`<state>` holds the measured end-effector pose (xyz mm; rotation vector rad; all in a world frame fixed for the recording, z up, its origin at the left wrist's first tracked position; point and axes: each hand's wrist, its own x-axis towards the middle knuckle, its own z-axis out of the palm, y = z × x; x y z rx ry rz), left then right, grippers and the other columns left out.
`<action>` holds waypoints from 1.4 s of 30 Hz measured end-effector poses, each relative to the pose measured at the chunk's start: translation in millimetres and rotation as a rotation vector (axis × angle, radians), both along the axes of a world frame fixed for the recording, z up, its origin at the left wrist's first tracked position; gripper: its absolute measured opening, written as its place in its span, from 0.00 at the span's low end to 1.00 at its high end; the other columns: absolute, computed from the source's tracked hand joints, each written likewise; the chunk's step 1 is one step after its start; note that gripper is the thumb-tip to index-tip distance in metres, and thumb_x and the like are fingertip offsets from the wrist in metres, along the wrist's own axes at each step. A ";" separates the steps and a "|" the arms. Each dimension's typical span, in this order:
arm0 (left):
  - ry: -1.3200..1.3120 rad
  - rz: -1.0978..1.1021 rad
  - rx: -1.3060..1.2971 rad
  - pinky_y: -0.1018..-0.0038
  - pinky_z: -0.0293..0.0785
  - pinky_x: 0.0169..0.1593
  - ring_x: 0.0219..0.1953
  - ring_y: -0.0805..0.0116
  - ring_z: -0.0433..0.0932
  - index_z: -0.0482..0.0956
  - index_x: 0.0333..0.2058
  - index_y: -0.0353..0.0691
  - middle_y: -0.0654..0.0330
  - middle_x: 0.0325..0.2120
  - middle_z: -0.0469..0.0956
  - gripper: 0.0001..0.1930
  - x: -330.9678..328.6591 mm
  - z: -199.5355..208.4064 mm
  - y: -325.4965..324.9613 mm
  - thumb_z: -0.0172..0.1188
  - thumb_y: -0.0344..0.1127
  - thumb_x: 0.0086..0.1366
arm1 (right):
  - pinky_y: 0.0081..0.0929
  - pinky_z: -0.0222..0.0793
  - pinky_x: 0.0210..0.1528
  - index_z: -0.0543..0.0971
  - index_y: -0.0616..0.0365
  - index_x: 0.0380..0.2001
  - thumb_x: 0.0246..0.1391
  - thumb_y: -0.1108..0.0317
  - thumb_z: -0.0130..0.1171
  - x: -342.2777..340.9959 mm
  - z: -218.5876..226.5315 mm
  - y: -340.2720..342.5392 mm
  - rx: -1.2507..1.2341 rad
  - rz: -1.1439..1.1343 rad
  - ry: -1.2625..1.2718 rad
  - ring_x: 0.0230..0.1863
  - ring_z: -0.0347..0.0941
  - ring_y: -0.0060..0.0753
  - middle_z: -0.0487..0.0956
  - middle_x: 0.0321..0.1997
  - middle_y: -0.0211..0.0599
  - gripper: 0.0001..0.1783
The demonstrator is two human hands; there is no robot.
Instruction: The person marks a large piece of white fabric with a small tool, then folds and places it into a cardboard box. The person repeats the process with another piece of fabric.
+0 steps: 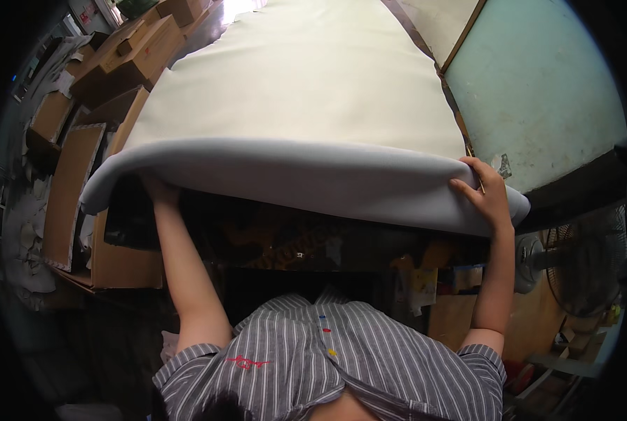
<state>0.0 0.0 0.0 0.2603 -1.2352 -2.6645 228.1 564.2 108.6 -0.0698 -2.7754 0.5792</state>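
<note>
A wide sheet of cream material (306, 84), like leatherette, stretches away from me over the table. Its near end is folded over, so the pale grey backing (313, 175) faces me in a long rounded roll. My left hand (160, 189) reaches in under the left part of this fold, and its fingers are hidden there. At the right end, my right hand (487, 189) grips the fold, thumb on the grey side and fingers over the top. A thin yellow stick, perhaps a pencil (482, 186), shows between the fingers of that hand.
Cardboard boxes (127, 59) are stacked at the far left, and an opened carton (127, 263) stands nearer. A pale green panel (538, 105) rises along the right side. A fan (573, 263) stands at the lower right. Beneath the fold lies a dark table surface (257, 235).
</note>
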 end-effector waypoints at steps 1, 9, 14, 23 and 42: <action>-0.059 0.023 -0.029 0.57 0.66 0.63 0.62 0.57 0.67 0.62 0.65 0.35 0.53 0.60 0.68 0.40 -12.2 -10.2 -15.9 0.55 0.63 0.67 | 0.36 0.71 0.50 0.79 0.57 0.46 0.48 0.60 0.71 -9.0 -17.6 0.9 0.088 -0.017 0.110 0.47 0.77 0.44 0.82 0.44 0.42 0.23; -0.246 0.073 -0.219 0.59 0.70 0.61 0.59 0.51 0.71 0.58 0.65 0.30 0.47 0.59 0.67 0.39 -26.7 -19.4 -40.1 0.61 0.50 0.65 | 0.53 0.45 0.75 0.61 0.52 0.65 0.41 0.72 0.63 8.4 -52.3 -81.3 0.063 0.241 -0.186 0.74 0.54 0.49 0.65 0.71 0.39 0.44; -0.384 -0.005 -0.251 0.58 0.70 0.62 0.63 0.50 0.68 0.55 0.68 0.37 0.47 0.62 0.65 0.42 -31.0 -8.4 -73.2 0.45 0.67 0.69 | 0.53 0.49 0.73 0.60 0.53 0.66 0.34 0.84 0.62 -5.6 -65.9 -84.7 0.296 0.113 -0.175 0.74 0.54 0.53 0.61 0.73 0.41 0.50; -0.420 0.011 -0.482 0.59 0.77 0.55 0.54 0.58 0.76 0.66 0.60 0.34 0.51 0.54 0.74 0.27 -63.6 -37.0 -101.3 0.48 0.51 0.73 | 0.47 0.64 0.66 0.75 0.54 0.55 0.33 0.88 0.52 -18.0 -94.1 -88.1 0.222 0.057 0.063 0.63 0.68 0.59 0.76 0.61 0.39 0.39; 0.001 0.260 -0.970 0.83 0.63 0.30 0.23 0.83 0.66 0.76 0.35 0.40 0.71 0.17 0.66 0.14 176.8 53.6 -104.1 0.57 0.46 0.71 | 0.19 0.70 0.46 0.79 0.68 0.34 0.44 0.82 0.50 60.5 11.4 -62.0 -0.452 0.020 -0.282 0.40 0.78 0.24 0.82 0.34 0.38 0.13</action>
